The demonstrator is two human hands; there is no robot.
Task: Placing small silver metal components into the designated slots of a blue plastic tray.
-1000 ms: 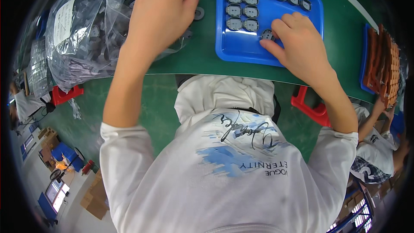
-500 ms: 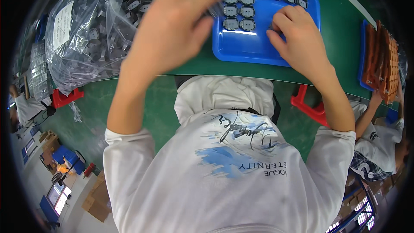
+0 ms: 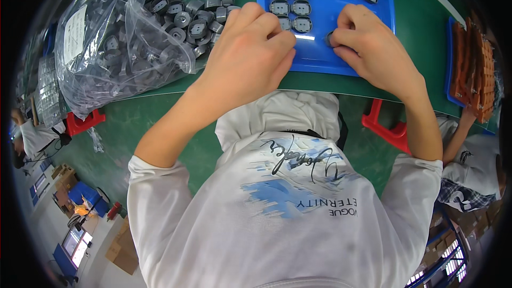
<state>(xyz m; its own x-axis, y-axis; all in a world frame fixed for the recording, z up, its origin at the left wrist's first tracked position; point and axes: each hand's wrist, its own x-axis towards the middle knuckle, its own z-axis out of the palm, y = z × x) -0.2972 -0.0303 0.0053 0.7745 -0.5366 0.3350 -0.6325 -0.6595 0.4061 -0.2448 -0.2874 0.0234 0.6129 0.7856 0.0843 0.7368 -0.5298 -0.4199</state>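
Observation:
My right hand (image 3: 373,48) pinches a small grey round part (image 3: 329,38) over the bare right side of the blue tray (image 3: 314,63). My left hand (image 3: 250,56) is closed, fingers curled down at the tray's near left edge; whatever they hold is hidden beneath them. In the tray, grey oval parts (image 3: 301,7) with pale faces stand in two columns on the left, and more run along the far side. The left hand covers part of the lowest one in the outer column.
Left of the tray, a clear plastic bag (image 3: 122,69) spills a heap of loose grey parts (image 3: 197,28) onto the green table (image 3: 421,48). Orange slotted pieces (image 3: 472,69) stand at the far right by another person's arm (image 3: 460,133). Red stools (image 3: 386,130) stand below the table edge.
My left hand has come down and right from above the tray's left edge to its near left corner, uncovering the heap of parts. The right hand stays nearly in place, still pinching.

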